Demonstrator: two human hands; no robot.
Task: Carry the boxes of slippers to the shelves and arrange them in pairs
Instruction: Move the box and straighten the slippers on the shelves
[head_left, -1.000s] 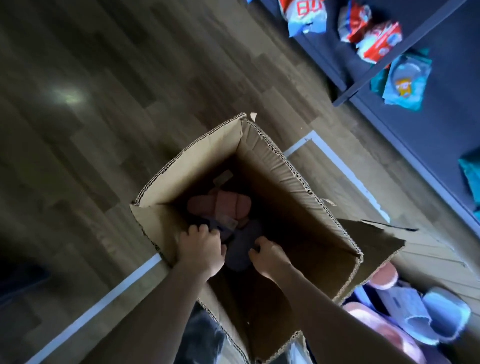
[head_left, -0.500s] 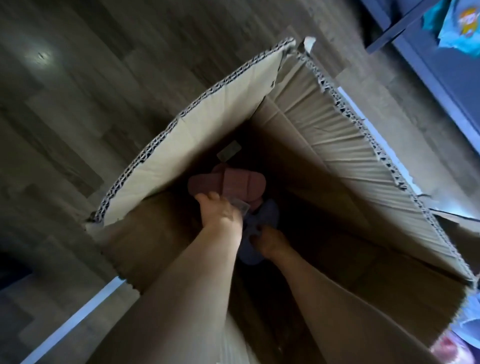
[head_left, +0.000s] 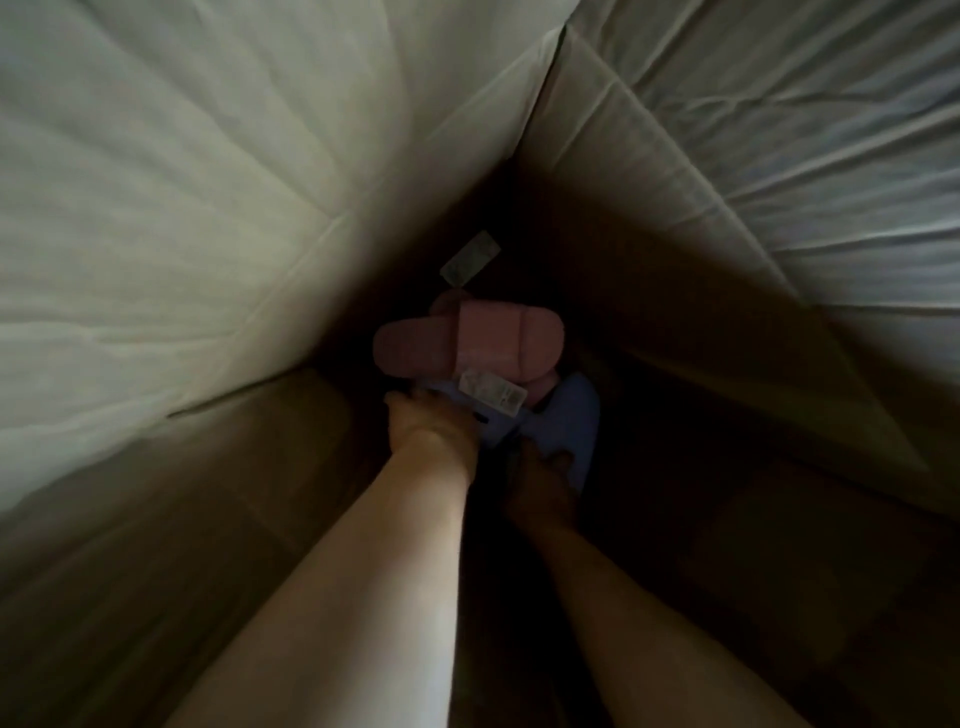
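Pink slipper (head_left: 467, 338) lies at the bottom of the cardboard box (head_left: 208, 208), overlapping a blue slipper (head_left: 571, 415) nearer the camera. The left hand (head_left: 431, 431) curls its grip on the blue slipper; the right hand (head_left: 540, 488), beside it in shadow, has a grip I cannot tell.

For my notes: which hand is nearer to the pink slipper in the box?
Left. The left hand is just short of the pink slipper, at its near edge; the right hand is farther back, on the blue slipper.
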